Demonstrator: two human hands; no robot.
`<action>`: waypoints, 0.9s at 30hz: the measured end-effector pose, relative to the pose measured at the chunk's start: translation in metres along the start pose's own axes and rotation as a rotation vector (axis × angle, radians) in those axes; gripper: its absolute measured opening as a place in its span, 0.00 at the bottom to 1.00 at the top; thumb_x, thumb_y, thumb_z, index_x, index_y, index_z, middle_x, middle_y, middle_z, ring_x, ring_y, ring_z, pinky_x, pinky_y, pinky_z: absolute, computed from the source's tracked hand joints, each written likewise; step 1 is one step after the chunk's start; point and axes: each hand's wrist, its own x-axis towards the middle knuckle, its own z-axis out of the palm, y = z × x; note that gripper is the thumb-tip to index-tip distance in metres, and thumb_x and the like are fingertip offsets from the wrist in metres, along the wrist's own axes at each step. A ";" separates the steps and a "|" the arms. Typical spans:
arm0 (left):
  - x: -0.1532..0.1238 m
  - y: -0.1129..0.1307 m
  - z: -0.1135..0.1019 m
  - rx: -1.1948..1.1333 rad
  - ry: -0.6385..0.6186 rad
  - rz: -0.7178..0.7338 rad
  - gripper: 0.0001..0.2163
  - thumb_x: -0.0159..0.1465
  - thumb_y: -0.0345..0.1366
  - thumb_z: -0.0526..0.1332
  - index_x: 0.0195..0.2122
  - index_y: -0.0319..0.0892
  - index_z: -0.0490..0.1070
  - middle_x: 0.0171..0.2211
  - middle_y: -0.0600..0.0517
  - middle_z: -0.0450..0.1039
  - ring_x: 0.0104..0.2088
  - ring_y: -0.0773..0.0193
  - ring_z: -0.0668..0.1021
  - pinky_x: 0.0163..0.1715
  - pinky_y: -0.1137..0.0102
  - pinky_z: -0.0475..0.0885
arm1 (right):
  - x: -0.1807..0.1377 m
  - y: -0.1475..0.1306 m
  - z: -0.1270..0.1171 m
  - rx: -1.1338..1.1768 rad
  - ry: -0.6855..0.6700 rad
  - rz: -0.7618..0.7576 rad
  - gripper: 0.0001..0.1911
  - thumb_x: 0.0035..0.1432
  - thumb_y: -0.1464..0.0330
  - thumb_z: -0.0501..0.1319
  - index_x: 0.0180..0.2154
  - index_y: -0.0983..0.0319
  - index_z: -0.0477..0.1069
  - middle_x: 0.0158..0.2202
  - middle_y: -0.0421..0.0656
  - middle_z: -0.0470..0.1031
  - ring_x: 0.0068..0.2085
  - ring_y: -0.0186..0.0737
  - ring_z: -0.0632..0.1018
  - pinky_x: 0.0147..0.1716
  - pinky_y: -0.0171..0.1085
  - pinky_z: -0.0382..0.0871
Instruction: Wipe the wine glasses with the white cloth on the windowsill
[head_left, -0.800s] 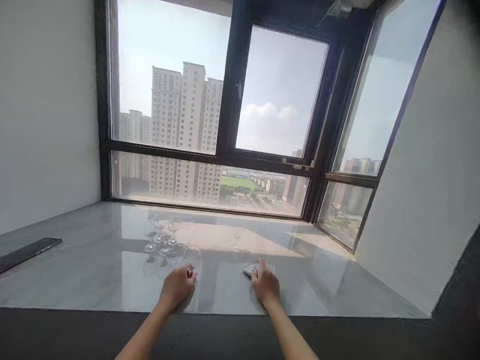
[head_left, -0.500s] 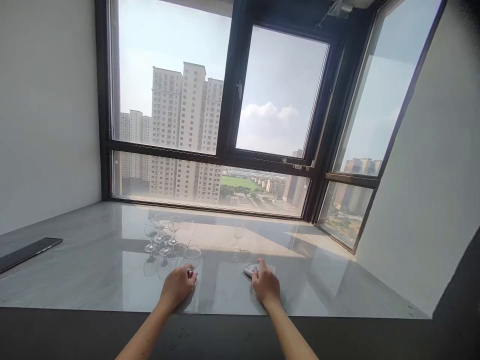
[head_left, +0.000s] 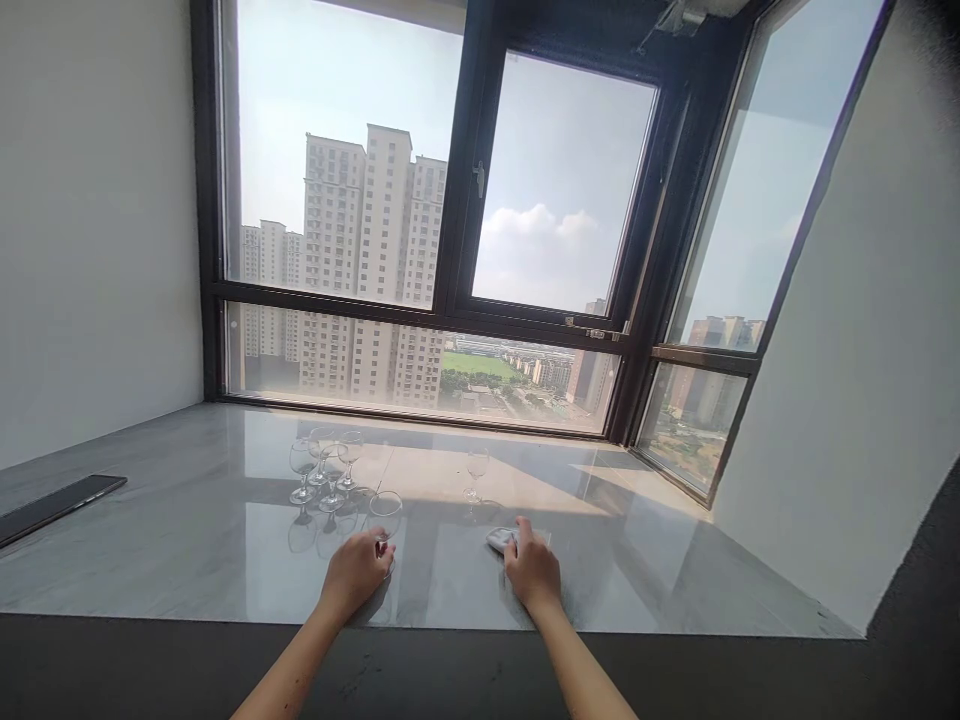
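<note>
Your left hand (head_left: 355, 577) is curled nearly closed, its fingers seemingly around the stem of an upright wine glass (head_left: 385, 514) near the sill's front edge. Your right hand (head_left: 532, 572) is partly open, index finger pointing forward, touching a small pale bundle, perhaps a folded cloth (head_left: 498, 541); whether it grips the bundle, you cannot tell from here. The step in hand looks like steadying the glass; moving it would call for a light hold on the thin stem. Beyond, on the glossy windowsill (head_left: 675, 580), one wine glass (head_left: 476, 465) stands alone and four clustered wine glasses (head_left: 333, 462) stand farther left: six altogether. One dark phone (head_left: 64, 506) lies far left, one bundle at right.
</note>
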 end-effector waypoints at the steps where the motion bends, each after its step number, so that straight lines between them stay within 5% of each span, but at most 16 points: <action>1: 0.000 0.000 0.001 0.003 0.002 0.001 0.10 0.62 0.41 0.54 0.39 0.43 0.71 0.32 0.48 0.76 0.36 0.59 0.76 0.32 0.71 0.61 | 0.000 0.000 0.000 0.006 -0.001 -0.002 0.21 0.62 0.66 0.46 0.56 0.63 0.60 0.41 0.50 0.75 0.39 0.42 0.75 0.29 0.34 0.60; 27: -0.007 0.012 -0.007 0.011 -0.034 0.020 0.11 0.63 0.41 0.53 0.38 0.43 0.72 0.32 0.48 0.76 0.38 0.58 0.76 0.35 0.70 0.61 | -0.006 0.000 -0.001 0.076 0.011 -0.102 0.20 0.62 0.69 0.47 0.54 0.64 0.61 0.44 0.50 0.74 0.44 0.43 0.75 0.38 0.35 0.63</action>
